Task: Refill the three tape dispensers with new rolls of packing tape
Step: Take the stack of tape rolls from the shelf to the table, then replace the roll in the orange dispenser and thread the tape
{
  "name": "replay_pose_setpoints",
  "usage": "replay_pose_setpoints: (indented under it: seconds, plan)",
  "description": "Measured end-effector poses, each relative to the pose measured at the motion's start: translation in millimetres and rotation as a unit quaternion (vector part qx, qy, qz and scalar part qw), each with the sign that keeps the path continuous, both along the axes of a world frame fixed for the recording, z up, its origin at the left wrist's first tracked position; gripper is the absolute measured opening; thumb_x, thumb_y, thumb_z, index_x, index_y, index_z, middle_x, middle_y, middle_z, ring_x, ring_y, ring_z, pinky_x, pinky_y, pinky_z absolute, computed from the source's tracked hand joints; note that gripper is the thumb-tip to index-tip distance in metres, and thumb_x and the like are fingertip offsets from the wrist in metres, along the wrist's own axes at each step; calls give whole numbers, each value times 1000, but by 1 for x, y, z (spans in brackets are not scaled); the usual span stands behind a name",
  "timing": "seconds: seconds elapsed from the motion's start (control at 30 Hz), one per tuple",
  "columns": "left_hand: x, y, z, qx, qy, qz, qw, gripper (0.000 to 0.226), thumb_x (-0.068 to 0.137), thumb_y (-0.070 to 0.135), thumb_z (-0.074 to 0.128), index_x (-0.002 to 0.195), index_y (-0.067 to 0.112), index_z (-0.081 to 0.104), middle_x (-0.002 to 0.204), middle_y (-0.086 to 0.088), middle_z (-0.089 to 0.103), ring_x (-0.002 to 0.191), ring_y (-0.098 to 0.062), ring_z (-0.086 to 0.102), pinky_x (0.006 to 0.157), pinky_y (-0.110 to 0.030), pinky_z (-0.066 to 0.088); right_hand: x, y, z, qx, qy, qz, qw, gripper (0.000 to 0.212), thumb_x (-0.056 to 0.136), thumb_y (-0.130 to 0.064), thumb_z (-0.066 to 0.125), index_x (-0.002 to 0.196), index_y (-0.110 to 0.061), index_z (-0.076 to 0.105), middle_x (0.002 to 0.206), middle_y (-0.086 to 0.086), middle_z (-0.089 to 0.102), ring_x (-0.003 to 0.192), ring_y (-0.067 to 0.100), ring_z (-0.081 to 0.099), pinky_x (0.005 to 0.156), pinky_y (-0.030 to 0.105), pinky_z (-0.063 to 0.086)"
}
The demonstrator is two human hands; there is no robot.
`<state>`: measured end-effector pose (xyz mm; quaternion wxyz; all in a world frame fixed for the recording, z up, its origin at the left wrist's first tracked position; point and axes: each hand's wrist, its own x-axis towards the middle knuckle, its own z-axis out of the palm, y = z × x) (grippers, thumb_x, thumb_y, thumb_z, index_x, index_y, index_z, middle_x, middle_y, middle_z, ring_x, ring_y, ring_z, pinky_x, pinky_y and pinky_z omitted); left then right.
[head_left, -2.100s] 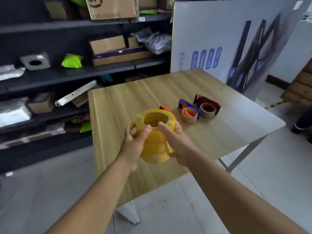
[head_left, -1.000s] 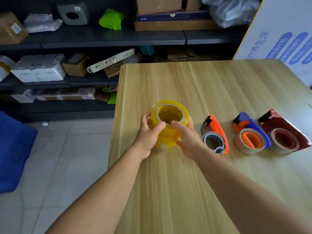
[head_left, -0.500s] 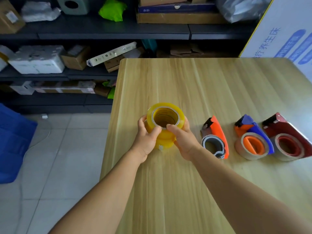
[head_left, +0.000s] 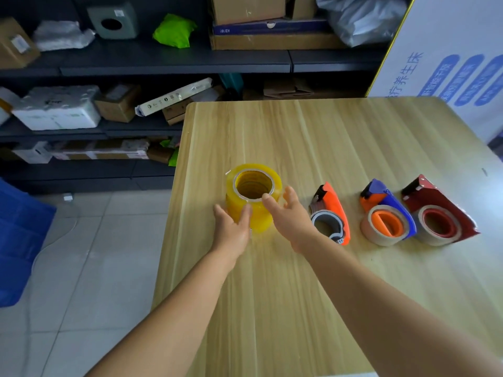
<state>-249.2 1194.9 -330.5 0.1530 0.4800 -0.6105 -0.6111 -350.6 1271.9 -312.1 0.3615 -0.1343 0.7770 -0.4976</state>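
A stack of yellow packing tape rolls (head_left: 251, 197) stands upright on the wooden table (head_left: 299, 137) near its left edge. My left hand (head_left: 231, 229) rests against the stack's near left side with its fingers loose. On the stack's right, my right hand (head_left: 291, 216) has its fingers spread, with one fingertip at the top rim. Neither hand grips the stack. To the right lie three tape dispensers in a row: an orange one (head_left: 330, 216), a blue one with an orange hub (head_left: 386, 213) and a dark red one (head_left: 438, 213).
Dark shelves (head_left: 163, 61) with cardboard boxes, foam packs and a green bag stand behind the table. A large white printed board (head_left: 449, 50) leans at the back right. Something blue (head_left: 19, 240) sits on the tiled floor at left.
The stack of tape rolls came down onto the table to the left of the dispensers. Both hands have loosened from it and their fingers have spread.
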Motion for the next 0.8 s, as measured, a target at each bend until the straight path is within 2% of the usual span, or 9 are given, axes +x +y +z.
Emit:
replay_pose_setpoints:
  seconds: [0.1,0.17,0.23,0.43,0.57,0.7,0.8]
  plan:
    - [-1,41,-8,-26,-7,-7,1000,80,91,38,58,148,9,10,152,-10,32,126,-10,39,105,-30,32,-3,25,2,9,40,2,999,78,88,-50,56,152,-25,17,156,-3,29,141,17,30,109,34,30]
    - [-6,62,-15,-55,-41,-16,998,78,90,37,59,147,9,15,150,-10,33,132,-17,38,108,-34,32,-5,39,1,25,64,9,998,73,89,-46,56,150,-24,23,155,-1,32,140,19,33,111,39,34]
    - [-14,78,-19,-69,-63,-45,995,78,89,39,59,148,12,16,152,-8,31,138,-20,33,111,-38,30,-8,52,-1,49,93,11,994,66,90,-41,56,147,-23,29,152,2,36,134,22,41,105,45,41]
    - [-59,112,-18,-61,-96,-115,987,68,92,38,56,149,18,25,152,-6,36,137,-20,39,109,-36,35,-46,102,-15,90,200,-3,976,54,87,-17,58,139,-16,44,145,6,40,132,24,37,110,35,31]
    - [-91,117,-15,-87,-178,-101,975,58,96,35,47,148,19,28,151,-5,38,135,-24,41,103,-35,36,-70,114,-28,106,224,59,967,51,87,-13,57,136,-23,47,146,1,38,132,24,35,109,34,32]
    - [-110,120,-16,-116,-218,-97,964,38,98,32,42,134,20,47,131,-5,59,114,-25,57,88,-33,44,-84,115,-38,104,241,120,958,50,89,-12,53,137,-24,46,150,-3,33,133,25,34,109,36,33]
    - [-117,120,-19,-119,-249,-86,957,38,98,29,43,134,18,50,129,-6,60,114,-26,58,88,-33,45,-91,117,-42,105,263,158,946,51,86,-8,54,135,-22,48,151,-3,32,130,24,39,106,35,37]
